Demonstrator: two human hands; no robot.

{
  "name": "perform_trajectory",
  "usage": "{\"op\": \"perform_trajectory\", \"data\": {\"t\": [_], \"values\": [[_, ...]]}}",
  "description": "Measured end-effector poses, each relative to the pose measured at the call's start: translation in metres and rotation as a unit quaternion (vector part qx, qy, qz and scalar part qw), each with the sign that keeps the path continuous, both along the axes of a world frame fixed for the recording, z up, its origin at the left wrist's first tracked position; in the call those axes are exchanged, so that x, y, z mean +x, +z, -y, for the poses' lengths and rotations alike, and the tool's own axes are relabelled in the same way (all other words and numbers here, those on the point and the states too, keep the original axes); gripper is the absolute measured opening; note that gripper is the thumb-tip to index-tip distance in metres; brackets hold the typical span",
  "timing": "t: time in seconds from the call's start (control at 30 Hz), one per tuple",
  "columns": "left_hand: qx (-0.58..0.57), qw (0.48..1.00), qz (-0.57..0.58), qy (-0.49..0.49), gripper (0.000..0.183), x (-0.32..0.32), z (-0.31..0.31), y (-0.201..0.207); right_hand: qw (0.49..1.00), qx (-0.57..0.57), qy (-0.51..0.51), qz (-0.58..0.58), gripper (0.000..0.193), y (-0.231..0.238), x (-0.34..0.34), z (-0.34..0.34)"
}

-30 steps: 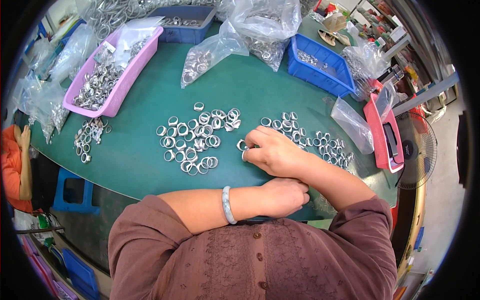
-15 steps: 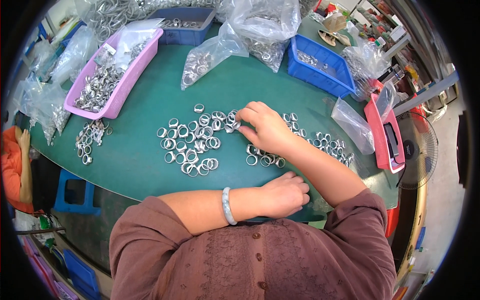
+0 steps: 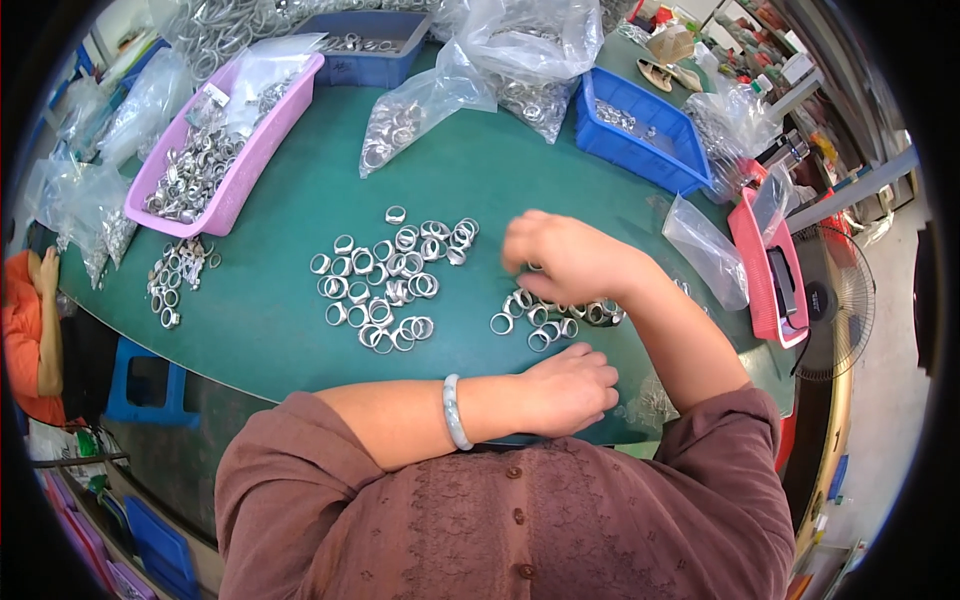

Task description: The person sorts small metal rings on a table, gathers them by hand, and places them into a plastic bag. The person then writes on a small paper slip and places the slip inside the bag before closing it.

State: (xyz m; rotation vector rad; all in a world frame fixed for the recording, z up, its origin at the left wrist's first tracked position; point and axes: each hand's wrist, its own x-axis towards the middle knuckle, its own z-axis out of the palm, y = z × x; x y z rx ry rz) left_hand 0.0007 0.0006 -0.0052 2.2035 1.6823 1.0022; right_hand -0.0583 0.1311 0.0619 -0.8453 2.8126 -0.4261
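Silver-coloured metal rings lie on the green table in groups. A loose left group of rings [image 3: 378,282] is to the left of my right hand [image 3: 565,258], which is above a second group of rings [image 3: 540,325] and covers part of it. The fingers of my right hand bend downward and are smeared by motion, so their grip does not show. My left hand [image 3: 572,390] rests curled at the table's near edge, below the second group. Its fingers are folded in, and whatever they may hold is hidden. A pale bangle [image 3: 456,412] circles the left wrist.
A pink basket of rings [image 3: 225,170] stands at the left beside a small ring pile [image 3: 170,280]. Farther back are a clear bag of rings [image 3: 400,125] and a blue bin [image 3: 645,135]. A red basket [image 3: 765,270] and a fan [image 3: 825,300] stand right. Another person [image 3: 35,340] sits far left.
My right hand has moved right, away from the left group's edge and over the second group, now hiding more of the rings on the right. My left hand stays put.
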Motion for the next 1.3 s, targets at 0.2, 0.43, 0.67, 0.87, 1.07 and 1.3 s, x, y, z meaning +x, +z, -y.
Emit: {"op": "perform_trajectory", "data": {"t": [0.2,0.43,0.67,0.87,1.07,1.3], "values": [[0.000,1.000,0.006,-0.013,0.012,-0.001,0.000,0.002,0.993,-0.087,-0.067,-0.049,0.036,-0.027,-0.038,0.011],[0.002,1.000,0.010,-0.008,0.012,-0.003,0.001,0.001,0.996,-0.045,-0.077,-0.015,0.027,-0.025,-0.043,0.005],[-0.008,1.000,-0.001,-0.008,0.012,-0.003,0.000,0.002,0.998,0.005,-0.065,-0.017,0.035,-0.013,-0.034,0.000],[-0.005,1.000,0.010,-0.009,0.012,-0.003,0.000,0.001,0.989,-0.089,-0.056,-0.105,0.019,-0.040,-0.031,0.026],[-0.007,1.000,0.020,-0.009,0.011,-0.004,0.000,0.002,0.989,0.099,-0.109,0.025,0.016,-0.007,-0.036,0.004],[-0.020,1.000,0.017,-0.007,0.012,-0.003,-0.001,-0.001,1.000,-0.001,-0.010,-0.001,0.042,-0.013,-0.059,0.035]]}}
